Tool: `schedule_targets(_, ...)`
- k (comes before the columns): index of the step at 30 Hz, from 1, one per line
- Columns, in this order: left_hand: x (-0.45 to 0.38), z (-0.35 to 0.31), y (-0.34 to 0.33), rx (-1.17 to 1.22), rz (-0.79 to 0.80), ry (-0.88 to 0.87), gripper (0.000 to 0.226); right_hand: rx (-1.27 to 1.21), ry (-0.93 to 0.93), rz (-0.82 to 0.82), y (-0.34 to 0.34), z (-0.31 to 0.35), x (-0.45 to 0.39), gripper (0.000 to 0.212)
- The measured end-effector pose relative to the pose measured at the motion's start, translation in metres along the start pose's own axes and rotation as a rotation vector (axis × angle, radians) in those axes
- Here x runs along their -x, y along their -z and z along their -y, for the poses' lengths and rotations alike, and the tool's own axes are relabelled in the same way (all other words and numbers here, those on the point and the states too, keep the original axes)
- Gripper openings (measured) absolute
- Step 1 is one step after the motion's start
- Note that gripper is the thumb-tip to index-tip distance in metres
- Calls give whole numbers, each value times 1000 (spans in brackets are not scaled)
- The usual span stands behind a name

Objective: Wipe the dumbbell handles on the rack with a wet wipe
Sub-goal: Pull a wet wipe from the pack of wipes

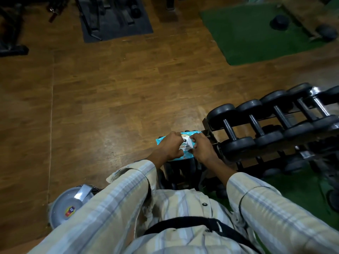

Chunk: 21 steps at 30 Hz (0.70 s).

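Both hands on the wipe pack (166, 143), held in front of me just left of the rack's (213, 142) near end. L hand (169, 145) is curled round the pack's middle, gripping it; R hand (200, 146) pinches at the white flap/wipe (188, 143) on top, fingertips closed on it, tho I can't tell if it's the sticker lid or a wipe already coming out. So I'd say I'm at the get-a-wipe step, no handle touched yet. What matters next: the dumbbells (232, 129) lie to the right of the pack, R hand nearer them than L. Their handles (229, 130) run front-to-back across the rack rails, heads at each end, row stretching off to the right and away from me. So prob R hand takes the wipe over and rubs along each bar's length, nearest one first. More dumbbells on a lower tier, dim, hard to count. Rack stands partly on green matting (293, 182); left of the rack is wood floor (100, 99), and further off another green mat (247, 37) + dark gym kit. Grey round thing (63, 204) by my L elbow, unsure what.
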<state>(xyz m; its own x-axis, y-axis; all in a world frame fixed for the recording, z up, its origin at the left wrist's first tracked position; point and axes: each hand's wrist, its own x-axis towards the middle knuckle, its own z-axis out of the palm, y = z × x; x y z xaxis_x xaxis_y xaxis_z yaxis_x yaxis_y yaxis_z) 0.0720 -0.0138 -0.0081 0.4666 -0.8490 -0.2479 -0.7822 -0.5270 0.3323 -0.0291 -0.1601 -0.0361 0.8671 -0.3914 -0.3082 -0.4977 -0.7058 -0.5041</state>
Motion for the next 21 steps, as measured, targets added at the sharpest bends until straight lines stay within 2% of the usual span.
schedule_targets(7,-1,-16,9,-227,105,-87,24,55,15,3,3,5,2,58)
schedule_targets(12,3,-28,12,-364,140,-112,44,-13,-13,-13,3,5,0,53)
schedule_targets(15,3,-31,12,-408,156,-138,40,-56,-43,-20,4,2,0,50)
schedule_targets(18,1,-31,1,-561,206,-181,35,-51,-37,-37,2,0,-1,44)
schedule_targets(21,0,-31,-12,-602,152,-169,32,-29,-21,-39,1,1,-3,42)
